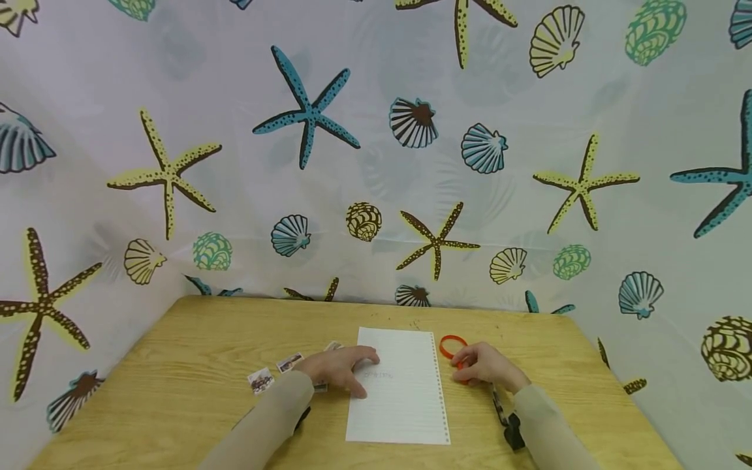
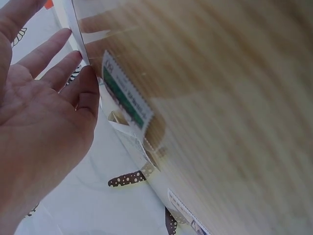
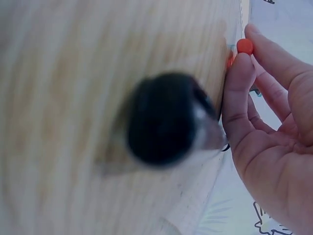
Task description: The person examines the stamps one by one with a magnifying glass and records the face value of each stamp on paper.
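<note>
A lined sheet of paper (image 1: 399,405) with holes down its right edge and a short line of faint writing lies mid-table. My left hand (image 1: 342,367) reaches over its left edge, fingers spread and relaxed, holding nothing. Beside and under that hand are several postage stamps (image 1: 261,380), one showing green and white (image 2: 126,93) in the left wrist view. Right of the paper, my right hand (image 1: 489,365) pinches the handle of a red-rimmed magnifying glass (image 1: 442,347) between thumb and fingertips. The handle's round red end (image 3: 245,47) shows in the right wrist view.
A slim dark-and-silver tool (image 1: 498,405) lies by the right wrist; a blurred black end (image 3: 161,120) looms large in the right wrist view. The wooden table (image 1: 223,326) meets a shell-and-starfish cloth (image 1: 352,183) at the back and sides.
</note>
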A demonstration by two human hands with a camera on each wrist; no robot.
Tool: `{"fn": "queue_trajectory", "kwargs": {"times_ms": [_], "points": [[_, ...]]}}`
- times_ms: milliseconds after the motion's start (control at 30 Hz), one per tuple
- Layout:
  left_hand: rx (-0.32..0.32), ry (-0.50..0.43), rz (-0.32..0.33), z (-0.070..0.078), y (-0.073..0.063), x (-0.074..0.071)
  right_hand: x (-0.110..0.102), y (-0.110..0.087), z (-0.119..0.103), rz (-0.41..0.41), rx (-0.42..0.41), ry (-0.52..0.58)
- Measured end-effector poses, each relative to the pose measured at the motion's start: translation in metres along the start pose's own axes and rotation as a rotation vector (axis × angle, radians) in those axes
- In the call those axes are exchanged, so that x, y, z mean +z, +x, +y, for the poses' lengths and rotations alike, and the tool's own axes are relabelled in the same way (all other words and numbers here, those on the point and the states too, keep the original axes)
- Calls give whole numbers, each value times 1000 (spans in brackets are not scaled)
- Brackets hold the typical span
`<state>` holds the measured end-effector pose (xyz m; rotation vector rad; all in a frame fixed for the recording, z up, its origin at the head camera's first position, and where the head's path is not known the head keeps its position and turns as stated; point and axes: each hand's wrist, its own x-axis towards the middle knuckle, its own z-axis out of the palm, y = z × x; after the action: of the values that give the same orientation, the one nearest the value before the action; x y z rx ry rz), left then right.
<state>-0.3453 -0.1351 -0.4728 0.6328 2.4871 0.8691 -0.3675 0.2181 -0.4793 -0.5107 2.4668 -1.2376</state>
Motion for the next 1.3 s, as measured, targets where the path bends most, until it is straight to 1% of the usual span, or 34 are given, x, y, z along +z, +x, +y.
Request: {"fn": "queue_trajectory", "kwargs": {"times_ms": [167, 300, 467, 700, 900, 1100, 1300], "points": [[15, -7, -7, -1, 0, -1, 2, 0, -1, 6, 1, -16], [30, -29, -15, -3, 0, -1, 1, 0, 0, -1, -6, -16], [28, -33, -20, -3, 0, 0, 0, -1, 1, -6, -17, 19], [7, -25, -22, -1, 2, 0, -6, -5, 2, -15, -17, 95], [8, -30, -15, -2, 2, -2, -18, -8, -1, -5, -68, 62], [4, -45, -16, -1, 1, -3, -29, -13, 4, -37, -54, 54], [-16, -54, -12, 2, 0, -1, -36, -18, 13, -16, -60, -11]]}}
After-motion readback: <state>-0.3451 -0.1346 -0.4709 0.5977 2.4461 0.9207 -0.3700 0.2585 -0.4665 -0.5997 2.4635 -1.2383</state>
